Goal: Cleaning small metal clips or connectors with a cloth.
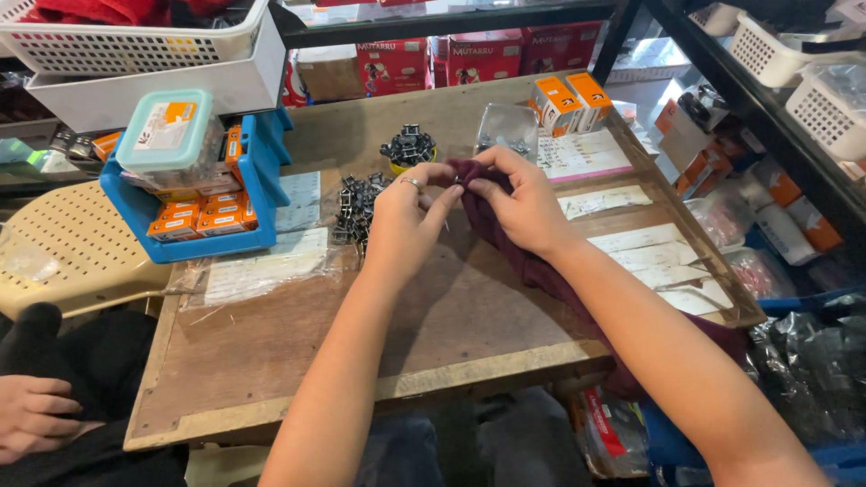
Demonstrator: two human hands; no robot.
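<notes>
My left hand [406,216], a ring on one finger, and my right hand [519,203] meet over the middle of a wooden table [271,361]. Both pinch the upper end of a dark maroon cloth [532,266], which runs down under my right forearm to the table's right edge. A small object may sit between the fingertips, but it is too small to make out. Just left of my left hand lies a pile of small black metal parts [356,203]. Behind the hands a yellow bowl [408,149] is heaped with more of these parts.
A blue tray [262,194] with orange boxes and a teal-lidded container [171,135] stands at the left. Orange boxes [568,101], a clear bag [507,126] and paper sheets [631,239] lie on the right. Another person's hand [32,415] rests at lower left. Shelves with white baskets flank the table.
</notes>
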